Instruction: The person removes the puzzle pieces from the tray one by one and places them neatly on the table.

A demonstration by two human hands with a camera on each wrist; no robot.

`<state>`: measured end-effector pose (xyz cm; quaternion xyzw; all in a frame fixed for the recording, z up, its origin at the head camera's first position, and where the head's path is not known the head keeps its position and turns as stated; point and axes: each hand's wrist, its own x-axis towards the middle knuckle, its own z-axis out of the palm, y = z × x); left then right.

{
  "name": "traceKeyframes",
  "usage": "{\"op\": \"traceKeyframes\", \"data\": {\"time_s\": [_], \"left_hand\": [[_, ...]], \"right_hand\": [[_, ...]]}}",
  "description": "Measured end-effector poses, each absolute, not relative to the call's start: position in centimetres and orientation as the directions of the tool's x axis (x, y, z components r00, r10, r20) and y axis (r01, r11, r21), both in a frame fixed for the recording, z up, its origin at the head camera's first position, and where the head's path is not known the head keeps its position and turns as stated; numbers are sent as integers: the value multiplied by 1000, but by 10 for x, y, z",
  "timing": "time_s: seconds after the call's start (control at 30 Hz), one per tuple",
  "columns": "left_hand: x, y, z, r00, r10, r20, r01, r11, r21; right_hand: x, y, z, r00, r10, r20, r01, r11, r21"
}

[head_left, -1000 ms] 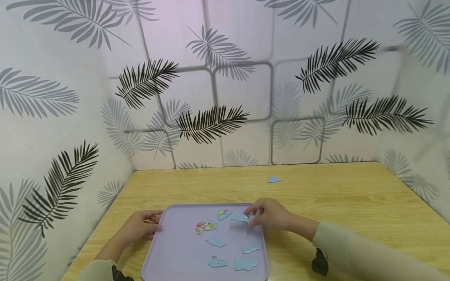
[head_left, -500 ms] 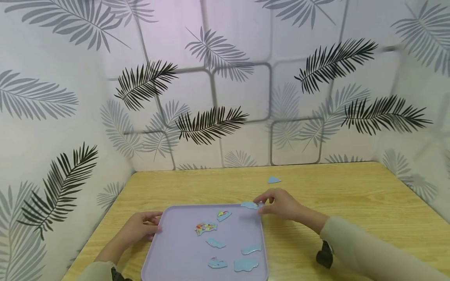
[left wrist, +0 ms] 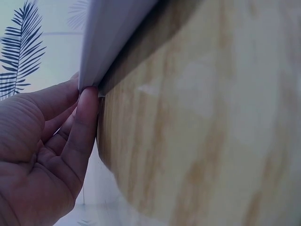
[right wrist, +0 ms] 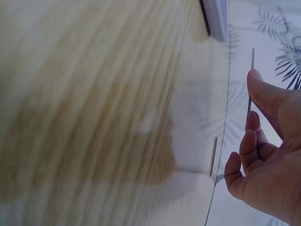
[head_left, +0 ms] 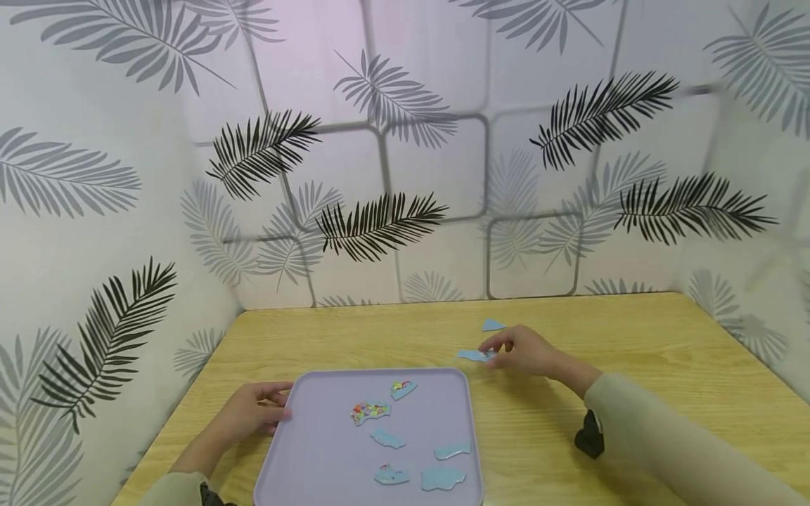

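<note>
My right hand (head_left: 528,350) pinches a thin light-blue puzzle piece (head_left: 471,355) between thumb and fingers, above the table behind the tray's far right corner. The right wrist view shows this held piece (right wrist: 252,59) edge-on. On the left, my left hand (head_left: 249,410) grips the side rim of the lilac tray (head_left: 316,450); the left wrist view has the fingers (left wrist: 84,113) at the tray's edge. Several thin, irregular pieces lie in the tray, including a many-coloured piece (head_left: 370,412), a small piece with bright colours (head_left: 403,388) and a wide blue piece (head_left: 443,478).
A small blue triangular piece (head_left: 492,325) lies on the wooden table (head_left: 601,337) near its back edge, just beyond my right hand. Leaf-patterned walls (head_left: 430,260) enclose the table at the back and sides.
My right hand has carried the blue piece from over the tray's far right corner, past the rim, to above the table beyond. My left hand stays on the tray's edge.
</note>
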<state>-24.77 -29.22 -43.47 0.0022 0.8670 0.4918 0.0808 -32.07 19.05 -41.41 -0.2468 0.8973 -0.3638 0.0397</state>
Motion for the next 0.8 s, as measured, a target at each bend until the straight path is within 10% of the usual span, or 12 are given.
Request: {"op": "traceKeyframes", "data": {"time_s": [0.8], "left_hand": [[-249, -292, -436, -990, 39, -138, -96, 534, 840]], "right_hand": [[-367, 223, -421, -912, -407, 41, -331, 674, -660]]}}
